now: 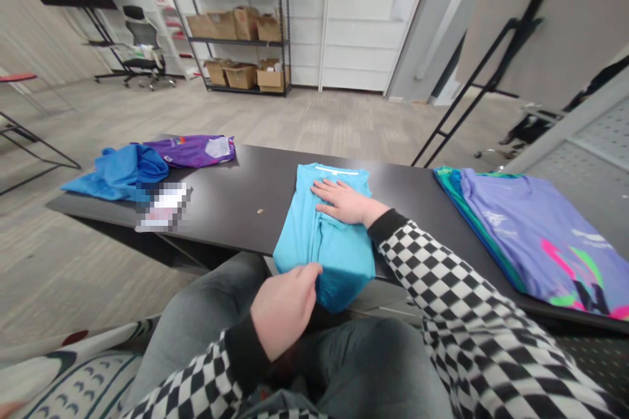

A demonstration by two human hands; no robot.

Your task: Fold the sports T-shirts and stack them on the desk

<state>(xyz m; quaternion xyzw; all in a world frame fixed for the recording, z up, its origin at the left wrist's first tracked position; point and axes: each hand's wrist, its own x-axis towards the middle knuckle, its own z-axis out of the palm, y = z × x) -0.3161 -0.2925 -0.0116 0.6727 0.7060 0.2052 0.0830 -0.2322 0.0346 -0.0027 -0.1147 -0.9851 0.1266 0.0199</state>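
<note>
A light blue T-shirt (344,249) lies partly folded on the dark table, its collar at the far end and its lower part hanging over the near edge. My right hand (339,201) rests flat on its upper part with the fingers spread. Down at the table's near edge, my left hand (287,304) is closed on the shirt's fabric, thumb and forefinger pinching it near the middle. The fingertips of that hand are partly hidden by the hand itself.
Folded shirts, a lavender T-shirt (531,229) on top, lie at the table's right end. A crumpled blue cloth (128,167), a purple garment (196,150) and a blurred white packet (164,206) are on the left. Beyond stands a shelf with cardboard boxes (240,75).
</note>
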